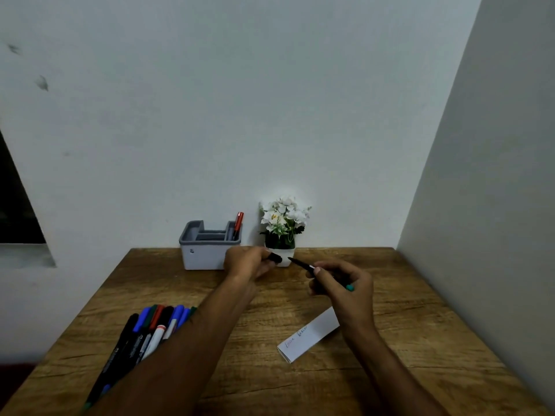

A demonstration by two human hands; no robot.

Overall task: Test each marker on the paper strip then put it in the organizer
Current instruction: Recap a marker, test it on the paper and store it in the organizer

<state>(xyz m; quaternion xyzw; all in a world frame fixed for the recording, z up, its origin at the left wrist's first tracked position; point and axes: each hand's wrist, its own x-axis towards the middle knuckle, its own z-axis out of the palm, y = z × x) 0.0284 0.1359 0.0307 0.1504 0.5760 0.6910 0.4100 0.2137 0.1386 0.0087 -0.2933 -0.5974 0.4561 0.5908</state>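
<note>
1. Nearest to me, on the left of the table, I see a pile of markers. They lie flat and touch each other. My left arm goes over part of the pile.
2. A bit to the right lies the paper strip. It has two small scribbles on its near end. Nothing is touching it.
3. Above the strip is my right hand. Its fingers are curled tight around a marker. The dark tip is bare and points left and away from me. The teal end sticks out behind my hand.
4. Just left of that tip is my left hand. Its fingertips pinch the black cap. The cap and the tip are close but not touching.
5. I cannot tell if the cap is coming off or going back on.
6. What could go wrong: the bare tip could poke my left fingers and leave ink if the cap misses it.
7. The marker could also dry out if it goes in with no cap.
8. Far back is the gray organizer with one red marker standing in its right slot.
9. Right of it, a flower pot stands close. I think a fast reach could knock it over.
</note>
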